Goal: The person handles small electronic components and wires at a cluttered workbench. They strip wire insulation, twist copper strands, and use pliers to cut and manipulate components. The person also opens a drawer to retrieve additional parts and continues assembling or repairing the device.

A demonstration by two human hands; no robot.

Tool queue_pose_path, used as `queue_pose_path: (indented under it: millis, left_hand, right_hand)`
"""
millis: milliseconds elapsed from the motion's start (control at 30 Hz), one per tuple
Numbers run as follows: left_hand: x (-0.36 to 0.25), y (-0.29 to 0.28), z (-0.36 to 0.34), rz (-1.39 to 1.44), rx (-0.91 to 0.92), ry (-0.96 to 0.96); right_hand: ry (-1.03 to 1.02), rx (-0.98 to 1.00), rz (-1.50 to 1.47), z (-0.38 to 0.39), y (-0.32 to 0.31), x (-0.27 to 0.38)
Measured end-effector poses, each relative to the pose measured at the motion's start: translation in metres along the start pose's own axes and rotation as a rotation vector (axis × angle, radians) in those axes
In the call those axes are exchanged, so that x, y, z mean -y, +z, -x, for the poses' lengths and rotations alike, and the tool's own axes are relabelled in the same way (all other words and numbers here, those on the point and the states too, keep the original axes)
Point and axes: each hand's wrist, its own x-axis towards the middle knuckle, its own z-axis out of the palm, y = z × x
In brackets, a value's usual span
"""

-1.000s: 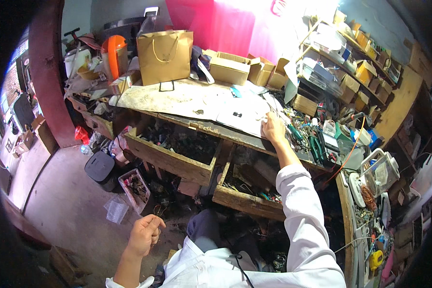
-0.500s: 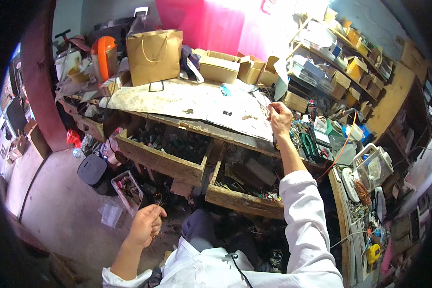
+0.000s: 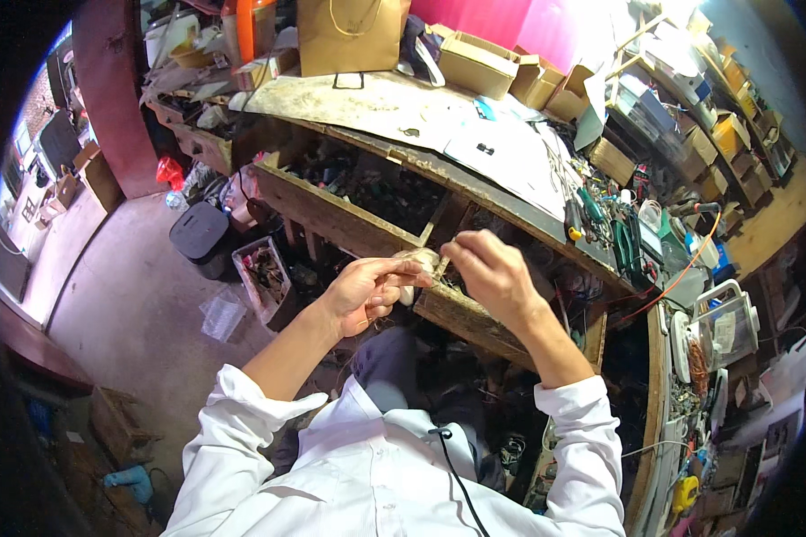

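My left hand (image 3: pixel 372 291) is raised over the open drawer, fingers closed on fine copper-coloured wire (image 3: pixel 360 327), which shows faintly below it. My right hand (image 3: pixel 484 268) is just to its right, fingertips pinched near my left fingertips; what they hold is too small to make out. A pale object (image 3: pixel 417 258) shows behind my left fingers, partly hidden. Beyond both hands is the worn bench (image 3: pixel 313 98) with paper sheets and a small black piece (image 3: pixel 485 148) on them.
Two open wooden drawers (image 3: pixel 345 215) with clutter jut from the bench. Tools (image 3: pixel 627 251) and an orange cable crowd the right; shelves of boxes (image 3: pixel 725 134) rise behind. A grey bin (image 3: pixel 197 234) and a crate (image 3: pixel 261 277) stand on the floor at left.
My right hand has left the papers on the bench and come down toward me; my left hand has risen to meet it. The view has tilted downward.
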Motion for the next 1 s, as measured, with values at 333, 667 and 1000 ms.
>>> queue_pose_path:
  millis: [333,667,1000]
  left_hand:
    - [0.007,0.032,0.001,-0.553,0.281,0.064]
    - [-0.015,0.033,0.024,-1.229,0.087,-0.002]
    - [0.023,0.037,0.045,-1.709,-0.186,0.586]
  right_hand:
    - [0.348,0.021,-0.298,0.028,0.006,0.031]
    - [0.657,0.196,-0.749,0.019,0.0,0.044]
    - [1.055,0.189,-1.089,0.036,0.023,0.054]
